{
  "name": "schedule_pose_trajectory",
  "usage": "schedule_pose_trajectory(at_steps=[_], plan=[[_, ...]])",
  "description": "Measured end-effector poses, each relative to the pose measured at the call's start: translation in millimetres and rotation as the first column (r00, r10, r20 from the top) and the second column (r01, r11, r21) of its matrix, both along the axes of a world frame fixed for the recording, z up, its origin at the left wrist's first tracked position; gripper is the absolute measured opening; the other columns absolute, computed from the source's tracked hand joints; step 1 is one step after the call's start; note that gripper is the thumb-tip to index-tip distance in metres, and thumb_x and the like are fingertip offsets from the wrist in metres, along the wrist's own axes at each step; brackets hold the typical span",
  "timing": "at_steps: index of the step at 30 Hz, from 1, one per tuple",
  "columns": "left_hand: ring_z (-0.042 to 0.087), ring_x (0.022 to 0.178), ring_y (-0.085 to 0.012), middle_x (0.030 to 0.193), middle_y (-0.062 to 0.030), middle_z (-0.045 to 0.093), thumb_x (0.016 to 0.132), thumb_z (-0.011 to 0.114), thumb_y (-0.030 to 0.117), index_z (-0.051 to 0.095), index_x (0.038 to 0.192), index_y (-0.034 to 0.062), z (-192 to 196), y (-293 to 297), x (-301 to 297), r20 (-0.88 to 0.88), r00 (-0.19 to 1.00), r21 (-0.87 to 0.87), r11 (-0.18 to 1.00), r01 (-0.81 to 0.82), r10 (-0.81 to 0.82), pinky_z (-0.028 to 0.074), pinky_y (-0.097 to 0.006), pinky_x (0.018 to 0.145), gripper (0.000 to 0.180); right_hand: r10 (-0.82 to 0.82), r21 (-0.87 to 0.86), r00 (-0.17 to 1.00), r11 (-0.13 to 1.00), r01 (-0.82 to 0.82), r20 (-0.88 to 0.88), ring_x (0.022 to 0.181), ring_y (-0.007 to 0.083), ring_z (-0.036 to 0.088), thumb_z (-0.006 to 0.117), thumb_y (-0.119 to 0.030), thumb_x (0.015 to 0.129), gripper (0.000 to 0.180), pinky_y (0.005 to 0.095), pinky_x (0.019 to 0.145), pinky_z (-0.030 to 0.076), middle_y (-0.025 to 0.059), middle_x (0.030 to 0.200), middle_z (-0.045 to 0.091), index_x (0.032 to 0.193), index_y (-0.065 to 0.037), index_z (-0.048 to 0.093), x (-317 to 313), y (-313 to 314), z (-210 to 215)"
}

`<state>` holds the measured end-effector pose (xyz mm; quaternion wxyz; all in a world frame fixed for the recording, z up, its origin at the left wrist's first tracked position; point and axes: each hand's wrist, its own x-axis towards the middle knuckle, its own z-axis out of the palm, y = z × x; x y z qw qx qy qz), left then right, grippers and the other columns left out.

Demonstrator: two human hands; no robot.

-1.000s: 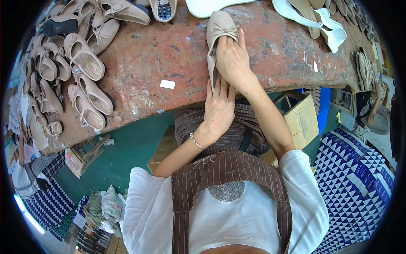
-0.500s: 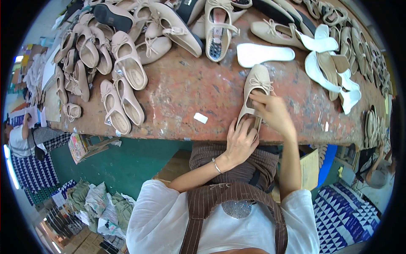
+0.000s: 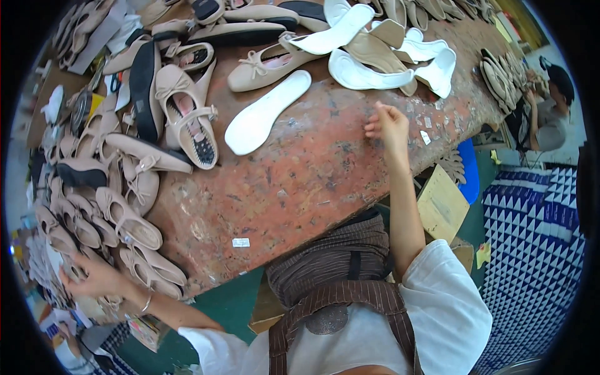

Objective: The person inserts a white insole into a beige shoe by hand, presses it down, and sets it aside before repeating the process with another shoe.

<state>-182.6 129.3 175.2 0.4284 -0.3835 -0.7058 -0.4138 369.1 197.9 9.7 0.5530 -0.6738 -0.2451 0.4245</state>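
Head view: we are taking the lone white insole [image 3: 269, 112] on the worn red table [image 3: 300, 181] as our landmark. Well to the left of the insole and nearer our body, our left hand [image 3: 94, 277] is reaching over the near end of a cluster of beige shoes [image 3: 87, 231]; its fingers are standing apart, and we cannot tell whether they are touching a shoe. A bracelet [image 3: 147, 303] is circling that wrist. Just beside that hand, between it and the insole, a pair of flats [image 3: 159, 265] is lying close together. Our right hand [image 3: 389, 128] is hovering to the right of the insole, well apart from it; its fingers are curling narrowly inward, and we cannot tell whether they are pinching anything small. Beyond that hand, up and to the right of the insole, a pile of white and tan pieces [image 3: 369, 76] is lying loosely heaped. Just left of the insole a strapped shoe [image 3: 187, 119] is sitting upright, opening upward, and just beyond the insole a bowed shoe [image 3: 262, 69] is lying lengthwise. A white scrap [image 3: 240, 242] is lying below the insole, near our edge. Far right of the insole, another person [image 3: 553, 112] is working beside more shoes [image 3: 500, 78].
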Motion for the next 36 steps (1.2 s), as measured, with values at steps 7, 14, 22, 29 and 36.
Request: schedule_pose_trajectory(at_steps=[7, 14, 22, 29, 36], plan=[[0.058, 0.115, -0.0323, 0.121, -0.0137, 0.063, 0.082, 0.067, 0.003, 0.067, 0.108, 0.0032, -98, 153, 276, 0.329, 0.236, -0.522, 0.032, 0.852, -0.914, 0.045, -0.040, 0.100, 0.026, -0.148, 0.018, 0.987, 0.989, 0.149, -0.064, 0.069, 0.0166, 0.066, 0.072, -0.026, 0.088, 0.043, 0.0281, 0.057, 0.059, 0.0085, 0.086, 0.061, 0.110, 0.007, 0.056, 43, 56, -20], [0.068, 0.088, -0.0325, 0.086, -0.0144, 0.071, 0.083, 0.068, 0.024, 0.070, 0.089, 0.0064, -132, 241, 308, 0.251, 0.495, -0.926, -0.058, 0.372, -0.832, 0.050, -0.043, 0.081, 0.019, 0.069, 0.264, 0.882, 0.963, 0.064, -0.466, 0.097, 0.0293, 0.067, 0.051, 0.002, 0.076, 0.032, 0.0386, 0.087, 0.055, 0.0227, 0.100, 0.067, 0.104, 0.013, 0.060, 58, -10, 12], [0.064, 0.098, -0.0127, 0.113, -0.0078, 0.067, 0.101, 0.054, 0.022, 0.058, 0.125, -0.0060, 11, 87, 216, 0.954, -0.279, 0.290, 0.097, 0.952, -0.113, 0.048, -0.026, 0.086, 0.037, 0.167, 0.203, 0.828, 0.977, -0.065, -0.536, 0.076, 0.0168, 0.066, 0.064, -0.015, 0.094, 0.018, 0.0352, 0.079, 0.061, 0.0088, 0.089, 0.064, 0.106, -0.003, 0.059, 52, -66, 24], [0.062, 0.108, -0.0241, 0.126, -0.0171, 0.056, 0.093, 0.064, 0.017, 0.035, 0.141, -0.0111, -18, -106, 224, 0.912, -0.409, 0.359, 0.455, 0.815, 0.013, 0.050, -0.036, 0.095, 0.062, 0.451, 0.318, 0.597, 0.892, -0.321, -0.663, 0.084, 0.0215, 0.068, 0.041, -0.029, 0.105, 0.050, 0.0368, 0.075, 0.060, 0.0245, 0.123, 0.061, 0.140, 0.007, 0.041, 32, -82, 18], [0.048, 0.133, -0.0227, 0.148, -0.0171, 0.045, 0.095, 0.061, 0.002, 0.036, 0.147, -0.0044, -95, -109, 284, 0.839, -0.544, 0.532, 0.243, 0.811, -0.024, 0.037, -0.035, 0.112, 0.059, 0.388, 0.049, 0.791, 0.885, -0.463, 0.473, 0.087, 0.0135, 0.056, 0.042, -0.029, 0.106, 0.044, 0.0285, 0.083, 0.045, 0.0065, 0.098, 0.064, 0.123, 0.005, 0.063, 9, -113, 76]])
